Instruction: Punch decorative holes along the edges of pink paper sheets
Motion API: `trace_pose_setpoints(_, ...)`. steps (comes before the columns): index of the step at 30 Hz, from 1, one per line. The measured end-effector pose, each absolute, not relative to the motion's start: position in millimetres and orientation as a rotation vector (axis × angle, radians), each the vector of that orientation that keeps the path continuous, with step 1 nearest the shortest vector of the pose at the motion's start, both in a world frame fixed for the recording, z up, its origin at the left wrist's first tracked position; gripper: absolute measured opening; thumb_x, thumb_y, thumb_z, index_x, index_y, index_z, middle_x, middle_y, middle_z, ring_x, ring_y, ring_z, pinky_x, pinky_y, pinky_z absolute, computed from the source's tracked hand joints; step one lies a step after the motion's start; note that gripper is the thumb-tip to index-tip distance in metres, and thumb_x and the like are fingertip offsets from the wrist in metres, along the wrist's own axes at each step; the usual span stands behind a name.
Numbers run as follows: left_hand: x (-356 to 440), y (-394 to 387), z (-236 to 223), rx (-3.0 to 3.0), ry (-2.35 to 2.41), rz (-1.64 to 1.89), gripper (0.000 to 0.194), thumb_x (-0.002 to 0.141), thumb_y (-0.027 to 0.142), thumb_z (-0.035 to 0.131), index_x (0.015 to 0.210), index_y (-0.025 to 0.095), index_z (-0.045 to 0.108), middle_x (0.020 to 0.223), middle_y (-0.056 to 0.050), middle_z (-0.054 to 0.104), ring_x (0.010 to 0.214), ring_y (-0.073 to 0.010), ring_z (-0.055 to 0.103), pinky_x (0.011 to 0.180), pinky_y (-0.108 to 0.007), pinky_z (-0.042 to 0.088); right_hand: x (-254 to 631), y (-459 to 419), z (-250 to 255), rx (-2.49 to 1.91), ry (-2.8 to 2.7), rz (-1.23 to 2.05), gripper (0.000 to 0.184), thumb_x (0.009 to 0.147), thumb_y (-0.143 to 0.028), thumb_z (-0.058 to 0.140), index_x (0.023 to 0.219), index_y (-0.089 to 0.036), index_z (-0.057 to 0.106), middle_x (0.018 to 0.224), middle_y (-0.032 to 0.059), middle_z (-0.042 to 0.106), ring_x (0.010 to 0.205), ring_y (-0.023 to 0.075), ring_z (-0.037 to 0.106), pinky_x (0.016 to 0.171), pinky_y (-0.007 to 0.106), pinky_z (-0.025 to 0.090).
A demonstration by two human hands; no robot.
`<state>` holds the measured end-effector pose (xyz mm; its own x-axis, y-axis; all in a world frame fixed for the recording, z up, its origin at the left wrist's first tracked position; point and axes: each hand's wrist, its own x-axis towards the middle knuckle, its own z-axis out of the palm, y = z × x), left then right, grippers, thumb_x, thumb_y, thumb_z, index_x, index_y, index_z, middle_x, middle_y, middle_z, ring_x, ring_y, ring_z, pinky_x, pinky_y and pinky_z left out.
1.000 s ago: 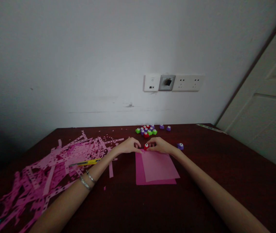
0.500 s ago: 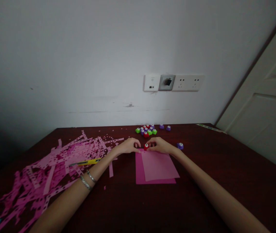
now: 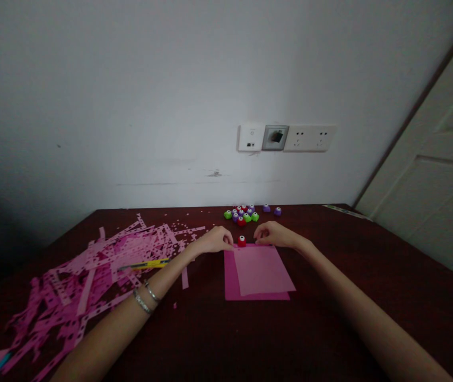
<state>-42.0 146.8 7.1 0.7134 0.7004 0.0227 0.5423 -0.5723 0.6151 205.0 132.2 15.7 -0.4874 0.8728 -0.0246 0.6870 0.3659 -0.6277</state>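
Note:
A small red paper punch [image 3: 241, 241] stands on the far edge of two stacked pink paper sheets [image 3: 259, 273] on the dark table. My left hand [image 3: 215, 240] lies just left of the punch, its fingers curled with the tips pressed on the sheets' far left corner. My right hand [image 3: 276, 235] is a little to the right of the punch and apart from it. Its fingers are loosely bent over the sheets' far edge, with nothing seen in them. Two bracelets [image 3: 145, 296] sit on my left wrist.
A cluster of green, purple and red punches [image 3: 242, 215] lies near the wall, with two purple ones [image 3: 272, 210] beside it. A heap of punched pink strips [image 3: 91, 276] and a yellow pen [image 3: 147, 264] cover the table's left. Wall sockets [image 3: 286, 138] and a door [image 3: 437, 180] are behind.
My right hand has let go of the red punch and moved right, now hiding the purple punch that lay beside it. The left hand has stayed at the paper's corner.

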Motion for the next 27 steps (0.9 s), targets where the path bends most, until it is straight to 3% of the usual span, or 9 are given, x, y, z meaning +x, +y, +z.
trace_pose_setpoints(13, -32, 141, 3, 2.358, 1.02, 0.321, 0.022, 0.063, 0.031, 0.067, 0.076, 0.013, 0.067, 0.068, -0.002, 0.063, 0.06, -0.0113, 0.053, 0.053, -0.02, 0.036, 206, 125, 7, -1.367, -2.457, 0.609, 0.019, 0.067, -0.031, 0.062, 0.077, -0.015, 0.064, 0.073, 0.004, 0.063, 0.063, 0.0138, 0.055, 0.054, 0.023, 0.039)
trace_pose_setpoints(27, -27, 135, 9, 2.258, 1.123, 0.295, 0.018, 0.061, 0.024, 0.068, 0.076, 0.012, 0.067, 0.065, -0.001, 0.062, 0.057, -0.01, 0.052, 0.052, -0.019, 0.037, 207, 127, 6, -1.391, -2.464, 0.698, 0.013, 0.066, -0.026, 0.062, 0.072, -0.014, 0.065, 0.068, 0.003, 0.064, 0.061, 0.0134, 0.056, 0.053, 0.022, 0.038)
